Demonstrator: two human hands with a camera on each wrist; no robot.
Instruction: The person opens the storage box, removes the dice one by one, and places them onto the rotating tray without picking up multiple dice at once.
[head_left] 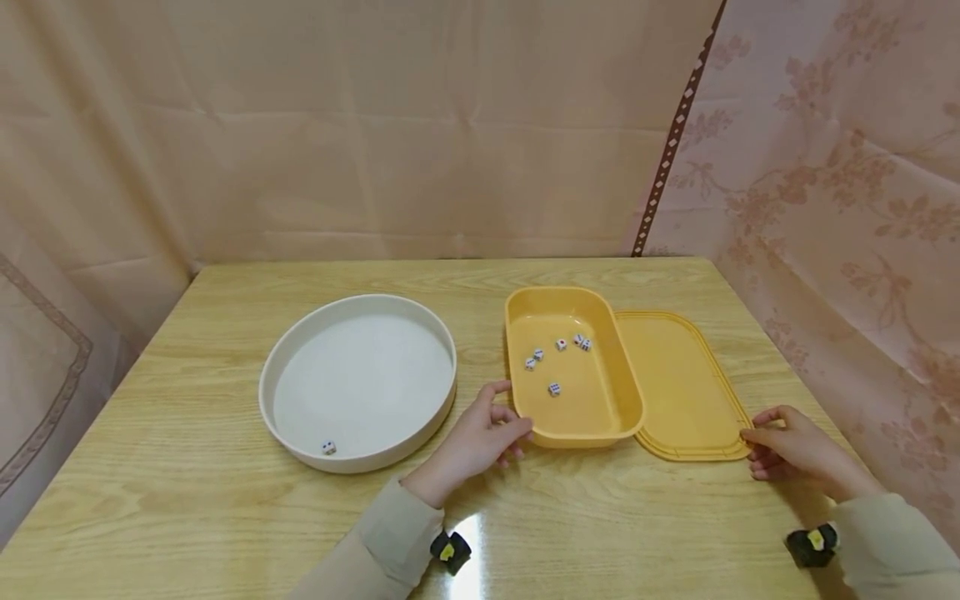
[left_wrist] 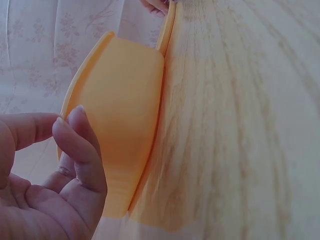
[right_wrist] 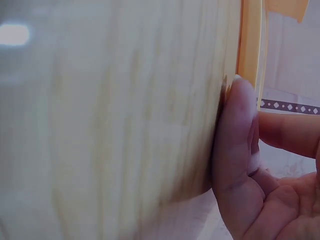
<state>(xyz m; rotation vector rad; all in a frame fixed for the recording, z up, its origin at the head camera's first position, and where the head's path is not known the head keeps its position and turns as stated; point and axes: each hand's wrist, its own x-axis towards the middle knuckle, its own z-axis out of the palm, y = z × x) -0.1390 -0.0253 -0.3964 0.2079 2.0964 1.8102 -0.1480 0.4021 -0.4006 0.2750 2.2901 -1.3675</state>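
Note:
My left hand (head_left: pixel 480 433) grips the near left corner of a yellow plastic box (head_left: pixel 630 408), with the thumb at its front rim and a finger against its left side. In the left wrist view, the fingertips (left_wrist: pixel 61 120) meet at the box's rim. Several white dice (head_left: pixel 554 389) lie spread on the box floor. To the right, a flat yellow lid (head_left: pixel 675 383) lies on the table beside the box, its left edge hidden by it. My right hand (head_left: pixel 798 450) pinches the lid's near right corner between thumb and fingers.
A round white tray (head_left: pixel 360 458) stands left of the box, with one die (head_left: pixel 328 447) near its front edge. All of this is on a wooden table (head_left: pixel 187 500). Cloth curtains (head_left: pixel 420 167) hang behind it and at the sides.

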